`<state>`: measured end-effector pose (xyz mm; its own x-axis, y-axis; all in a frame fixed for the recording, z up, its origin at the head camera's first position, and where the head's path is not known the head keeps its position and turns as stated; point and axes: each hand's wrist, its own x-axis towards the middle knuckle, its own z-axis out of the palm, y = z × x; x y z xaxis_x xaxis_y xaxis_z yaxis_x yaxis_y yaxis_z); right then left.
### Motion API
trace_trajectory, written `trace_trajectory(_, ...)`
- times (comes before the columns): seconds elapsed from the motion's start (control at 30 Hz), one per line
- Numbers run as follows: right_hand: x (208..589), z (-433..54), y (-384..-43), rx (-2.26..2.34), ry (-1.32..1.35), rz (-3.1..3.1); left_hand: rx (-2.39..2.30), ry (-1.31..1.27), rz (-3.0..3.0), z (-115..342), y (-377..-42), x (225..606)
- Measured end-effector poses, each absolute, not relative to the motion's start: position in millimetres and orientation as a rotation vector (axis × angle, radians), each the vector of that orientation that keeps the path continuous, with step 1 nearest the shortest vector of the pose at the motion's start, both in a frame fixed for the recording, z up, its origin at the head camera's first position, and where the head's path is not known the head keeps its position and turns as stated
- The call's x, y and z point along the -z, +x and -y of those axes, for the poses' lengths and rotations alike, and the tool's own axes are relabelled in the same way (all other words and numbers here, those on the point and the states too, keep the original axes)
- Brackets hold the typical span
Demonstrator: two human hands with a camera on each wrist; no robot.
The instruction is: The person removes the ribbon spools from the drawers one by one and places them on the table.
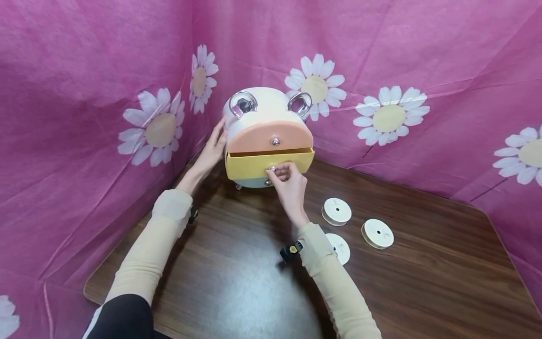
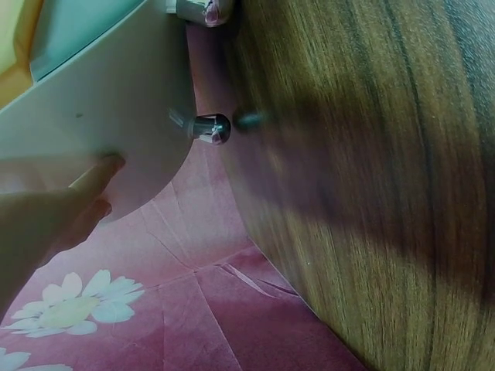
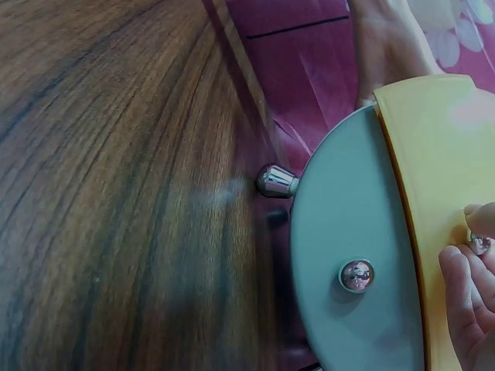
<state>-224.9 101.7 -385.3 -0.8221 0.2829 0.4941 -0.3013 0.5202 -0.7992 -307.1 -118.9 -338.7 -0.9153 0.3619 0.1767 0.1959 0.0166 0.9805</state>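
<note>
A small rounded chest of drawers (image 1: pixel 264 106) with silver ring trims stands at the back of the table. Its yellow middle drawer (image 1: pixel 250 165) is pulled partway out. My right hand (image 1: pixel 291 187) pinches that drawer's silver knob (image 3: pixel 479 243) between thumb and fingers. On the chest's left side, my left hand (image 1: pixel 213 149) rests with extended fingers against the white side wall (image 2: pixel 108 124). The orange top drawer (image 1: pixel 258 137) and the blue-green bottom drawer (image 3: pixel 352 216) are closed, each with its own silver knob.
Three white ribbon spools (image 1: pixel 337 210) lie flat on the wooden table (image 1: pixel 436 254), right of the chest; the right sleeve partly covers one. Short silver feet (image 2: pixel 210 128) hold the chest off the tabletop. Pink cloth (image 1: pixel 457 42) with daisies hangs behind and on the left.
</note>
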Motion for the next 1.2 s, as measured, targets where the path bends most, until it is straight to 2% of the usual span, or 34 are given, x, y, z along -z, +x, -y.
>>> trace_trajectory(0.7, 384.3, -96.9, -243.3, -1.314, -0.015, 2.156, -2.028, 0.592, -2.178, 119.2, -308.1, 341.2)
trace_trajectory(1.2, 392.2, -103.4, -235.9, -1.31, -0.043, 2.213, -2.022, 0.581, -2.122, 121.3, -306.6, 340.3)
